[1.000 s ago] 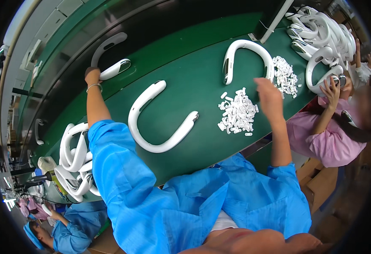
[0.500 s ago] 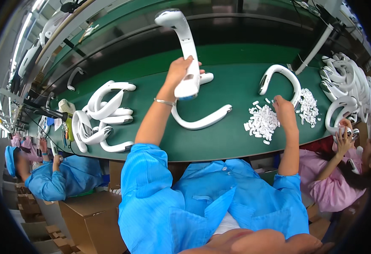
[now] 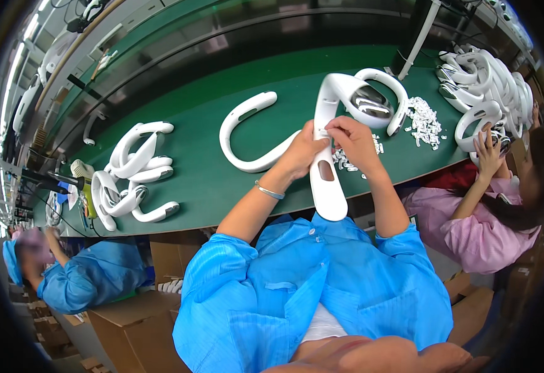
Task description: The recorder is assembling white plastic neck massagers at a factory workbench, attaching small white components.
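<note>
My left hand [image 3: 304, 153] is closed around the middle of a white curved plastic housing [image 3: 331, 198], held up over the bench's near edge. The housing has an oblong opening in its lower part and a dark, glossy oval at its far end. My right hand [image 3: 354, 144] pinches at a slot in the housing's face; a small white plastic piece seems to be between the fingertips, mostly hidden. Just behind this hand lies a pile of small white pieces [image 3: 346, 163], partly covered by it. A white U-shaped housing [image 3: 228, 140] rests on the bench to the left.
Another curved housing [image 3: 402, 99] and a second pile of small pieces [image 3: 425, 121] lie to the right on the green bench [image 3: 200, 186]. Housings are heaped at left [image 3: 126, 180] and far right [image 3: 486, 81]. Co-workers sit on both sides; a cardboard box [image 3: 138, 329] stands below.
My left hand has brought the housing nearer and to the right, turning it over. My right hand has left the pile of small pieces and come to the housing.
</note>
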Available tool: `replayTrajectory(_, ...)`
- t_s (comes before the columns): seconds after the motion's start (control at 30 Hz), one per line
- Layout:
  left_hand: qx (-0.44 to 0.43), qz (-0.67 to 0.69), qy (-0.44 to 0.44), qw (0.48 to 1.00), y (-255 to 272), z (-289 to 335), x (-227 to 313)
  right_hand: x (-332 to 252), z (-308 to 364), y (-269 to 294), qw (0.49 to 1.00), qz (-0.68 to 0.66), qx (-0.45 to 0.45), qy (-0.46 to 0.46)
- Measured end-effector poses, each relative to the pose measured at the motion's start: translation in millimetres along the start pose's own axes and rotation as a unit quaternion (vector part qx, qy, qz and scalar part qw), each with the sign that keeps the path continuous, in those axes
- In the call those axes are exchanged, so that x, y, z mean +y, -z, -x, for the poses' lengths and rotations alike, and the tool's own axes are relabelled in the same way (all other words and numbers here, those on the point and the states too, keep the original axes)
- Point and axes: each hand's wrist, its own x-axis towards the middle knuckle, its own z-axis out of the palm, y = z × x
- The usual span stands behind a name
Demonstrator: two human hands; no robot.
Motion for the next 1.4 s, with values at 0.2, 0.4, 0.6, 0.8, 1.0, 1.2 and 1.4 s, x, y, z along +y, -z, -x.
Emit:
replayTrajectory(0.2,-0.009,0.035,-0.032,0.999,-18,9,-12,29,13,-9,0.993,0.017,0.106,0.044)
replayTrajectory(0.4,-0.027,0.105,-0.094,0.990,-22,20,-20,48,32,-9,0.984,-0.013,0.122,0.127)
replayTrajectory(0.6,0.003,-0.108,-0.193,0.975,-28,36,-14,2,38,-8,0.992,-0.072,0.062,0.088)
replayTrajectory(0.8,0.068,-0.260,-0.304,0.914,-35,37,-16,34,53,-14,0.963,-0.214,0.162,0.010)
replayTrajectory(1.0,0.061,-0.128,-0.235,0.961,-33,14,-33,114,35,-5,0.966,-0.177,0.170,-0.076)
replayTrajectory(1.2,0.075,0.093,-0.082,0.989,-28,-3,-46,37,46,-1,0.949,-0.248,0.140,-0.134)
replayTrajectory(1.4,0.028,0.089,-0.060,0.994,-4,-27,-53,35,83,3,0.931,-0.276,0.019,-0.236)
